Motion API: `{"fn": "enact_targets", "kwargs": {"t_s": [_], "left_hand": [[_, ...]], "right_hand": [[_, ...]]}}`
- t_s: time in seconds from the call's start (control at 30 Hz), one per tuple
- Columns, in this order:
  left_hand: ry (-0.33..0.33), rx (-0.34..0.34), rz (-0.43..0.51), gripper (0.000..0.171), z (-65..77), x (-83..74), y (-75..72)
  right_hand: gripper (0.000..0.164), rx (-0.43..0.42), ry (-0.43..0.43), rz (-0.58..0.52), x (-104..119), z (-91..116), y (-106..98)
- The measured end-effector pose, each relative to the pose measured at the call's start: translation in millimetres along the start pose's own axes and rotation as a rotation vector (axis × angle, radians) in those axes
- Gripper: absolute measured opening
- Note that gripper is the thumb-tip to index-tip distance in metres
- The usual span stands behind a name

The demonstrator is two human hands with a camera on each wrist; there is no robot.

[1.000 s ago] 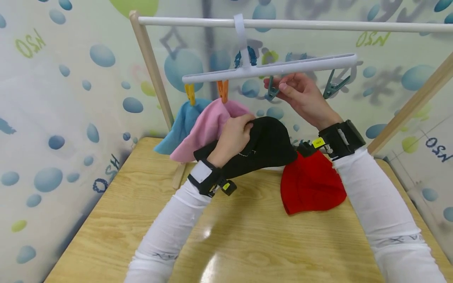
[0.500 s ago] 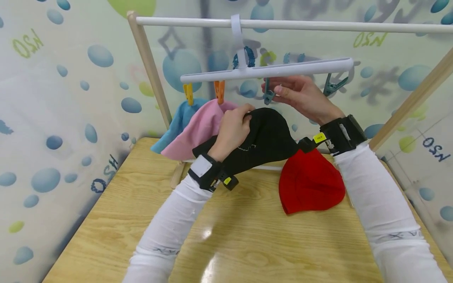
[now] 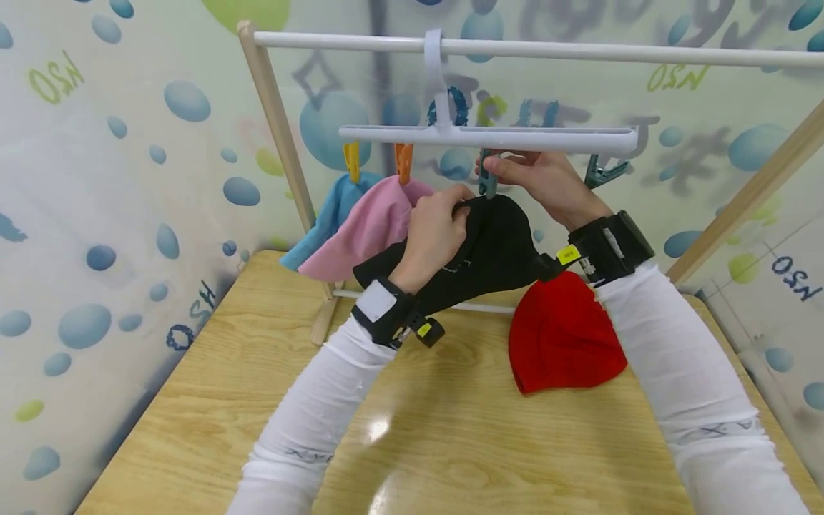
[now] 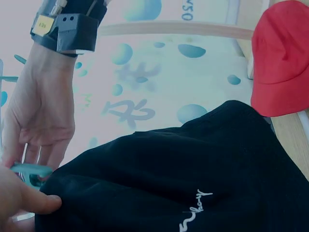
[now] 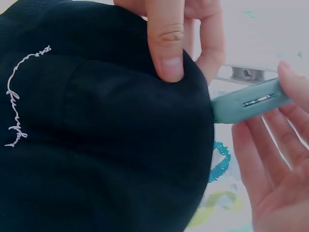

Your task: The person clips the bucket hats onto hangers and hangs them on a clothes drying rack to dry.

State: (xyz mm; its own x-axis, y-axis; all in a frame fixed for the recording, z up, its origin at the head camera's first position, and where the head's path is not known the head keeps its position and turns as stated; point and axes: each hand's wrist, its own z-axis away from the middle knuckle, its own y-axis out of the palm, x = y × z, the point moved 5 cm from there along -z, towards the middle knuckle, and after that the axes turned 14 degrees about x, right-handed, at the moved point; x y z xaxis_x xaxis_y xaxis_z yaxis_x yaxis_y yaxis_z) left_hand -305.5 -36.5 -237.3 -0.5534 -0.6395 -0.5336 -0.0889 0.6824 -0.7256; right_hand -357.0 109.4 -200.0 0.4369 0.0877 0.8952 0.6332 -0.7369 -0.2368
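Observation:
My left hand pinches a black bucket hat by its crown, below a white clip hanger. My right hand squeezes a green clothespin that hangs from this hanger. In the right wrist view the clothespin tip meets the edge of the hat's crown, beside the left thumb. White stitched lettering shows on the black cloth in the left wrist view. To the left, a pink hat hangs from an orange clothespin and a blue hat from a yellow one.
A red bucket hat lies on the wooden table at right. Another green clothespin hangs near the hanger's right end. The hanger hooks over a white rail between wooden posts.
The hanger's right end has come down, so it is now nearly level. The right hand has lowered the green clothespin to the crown, while the left hand has raised the black hat slightly.

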Motion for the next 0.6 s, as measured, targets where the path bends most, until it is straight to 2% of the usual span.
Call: {"fn": "enact_targets", "kwargs": {"t_s": [0.3,0.6], "left_hand": [[-0.023,-0.034,0.0,0.018,-1.5,-6.0,-1.3],[-0.03,-0.091,0.016,0.016,1.3,-7.5,-8.1]], "right_hand": [[0.035,-0.061,-0.036,0.028,-0.5,-0.9,6.0],[0.034,-0.018,-0.071,0.038,-5.2,3.3,5.8]]}}
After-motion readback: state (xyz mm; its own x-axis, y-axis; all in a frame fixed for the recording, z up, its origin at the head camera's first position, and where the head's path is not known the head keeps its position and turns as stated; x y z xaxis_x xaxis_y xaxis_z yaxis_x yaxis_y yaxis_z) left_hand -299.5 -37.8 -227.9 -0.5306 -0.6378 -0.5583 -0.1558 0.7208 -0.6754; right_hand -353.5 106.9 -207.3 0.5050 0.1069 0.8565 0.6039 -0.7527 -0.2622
